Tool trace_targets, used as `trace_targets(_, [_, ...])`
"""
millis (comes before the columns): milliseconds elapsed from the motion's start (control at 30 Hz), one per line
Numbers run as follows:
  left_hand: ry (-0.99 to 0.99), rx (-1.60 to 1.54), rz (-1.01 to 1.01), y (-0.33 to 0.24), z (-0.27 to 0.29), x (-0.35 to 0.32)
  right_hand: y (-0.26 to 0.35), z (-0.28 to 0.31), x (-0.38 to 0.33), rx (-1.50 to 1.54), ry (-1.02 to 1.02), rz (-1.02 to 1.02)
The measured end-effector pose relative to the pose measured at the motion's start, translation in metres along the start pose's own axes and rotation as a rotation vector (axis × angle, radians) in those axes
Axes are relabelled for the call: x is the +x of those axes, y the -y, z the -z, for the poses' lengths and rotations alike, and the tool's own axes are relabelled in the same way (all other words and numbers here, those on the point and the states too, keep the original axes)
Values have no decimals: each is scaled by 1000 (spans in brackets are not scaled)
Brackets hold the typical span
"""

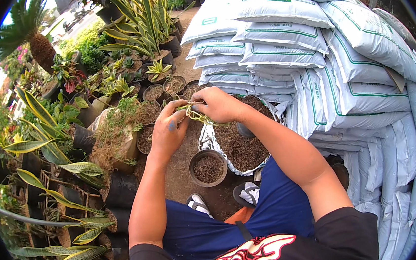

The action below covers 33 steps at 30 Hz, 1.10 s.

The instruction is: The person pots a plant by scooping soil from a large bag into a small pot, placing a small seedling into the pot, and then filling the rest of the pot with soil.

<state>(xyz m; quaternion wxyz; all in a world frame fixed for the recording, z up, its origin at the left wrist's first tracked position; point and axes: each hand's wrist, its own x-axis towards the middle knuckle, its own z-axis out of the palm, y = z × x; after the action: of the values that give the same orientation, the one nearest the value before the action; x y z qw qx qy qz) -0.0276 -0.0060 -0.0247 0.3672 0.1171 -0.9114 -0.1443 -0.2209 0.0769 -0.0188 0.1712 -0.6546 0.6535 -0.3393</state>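
Observation:
Over the ground in front of me, both hands pinch a thin plant cutting (196,115) with pale yellow-green stems and small leaves. My left hand (167,132) has its fingers closed on the cutting's left side; a bluish smudge marks that hand. From the right, my right hand (217,104) grips the cutting's upper part with curled fingers. Below them a round black pot (210,185) stands on the ground, filled with dark soil mix. Beside it lies an opened white sack (208,139) of brown potting mix (239,152). A dark cup or small pot (245,129) sits in the mix.
White sacks (285,56) are stacked high on the right. Small soil-filled pots (174,85) stand ahead, near a potted snake plant (147,29). More snake plants (45,139) and a bundle of thin-stemmed plants (119,130) crowd the left. My sandalled feet (198,203) are below.

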Motion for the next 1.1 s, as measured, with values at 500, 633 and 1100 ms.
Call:
trace_targets(500, [-61,-416,427,4,2,-5,-17,8,2,396,245,34])
trace_targets(633, [-24,-360,412,-4,1,-2,-19,6,4,446,236,-13])
trace_targets(1100, [132,-1402,807,30,3,-13,0,6,-5,556,346,93])
